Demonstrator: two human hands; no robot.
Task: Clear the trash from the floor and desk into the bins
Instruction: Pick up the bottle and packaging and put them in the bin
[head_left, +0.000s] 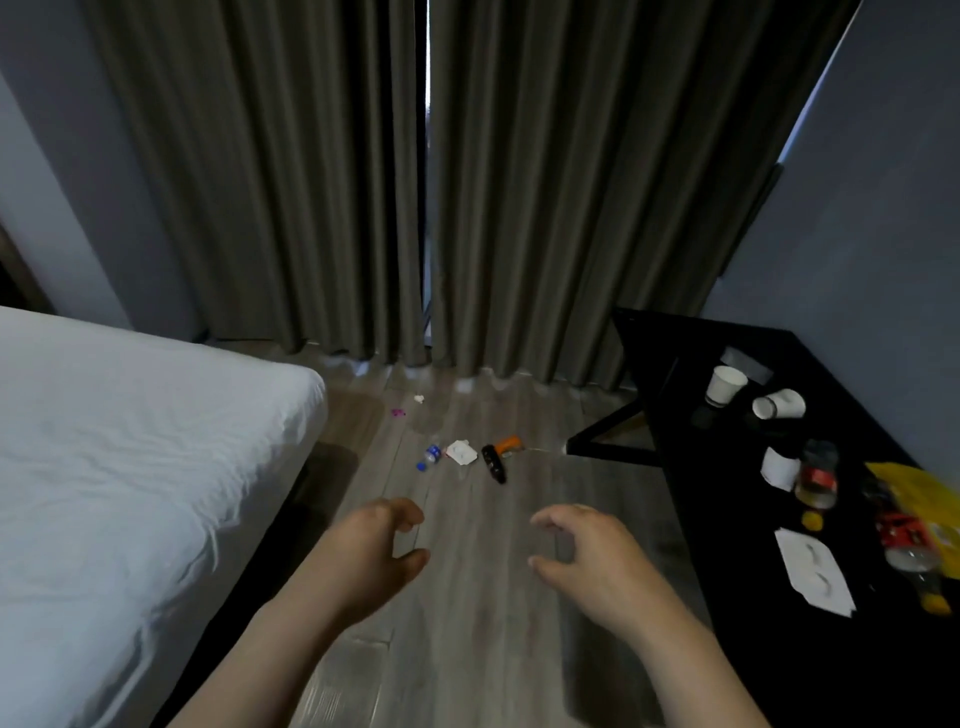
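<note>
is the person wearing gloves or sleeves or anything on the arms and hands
No gloves: the left hand and right hand are bare. The forearms are bare too, with no sleeve in view down to the frame's edge. No watch, ring or wristband shows, though the picture is a little blurred.

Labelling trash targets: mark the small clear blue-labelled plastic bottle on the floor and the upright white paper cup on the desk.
Small clear blue-labelled plastic bottle (430, 455): head view, on its blue label.
Upright white paper cup (723, 388): head view, on its side wall.
</note>
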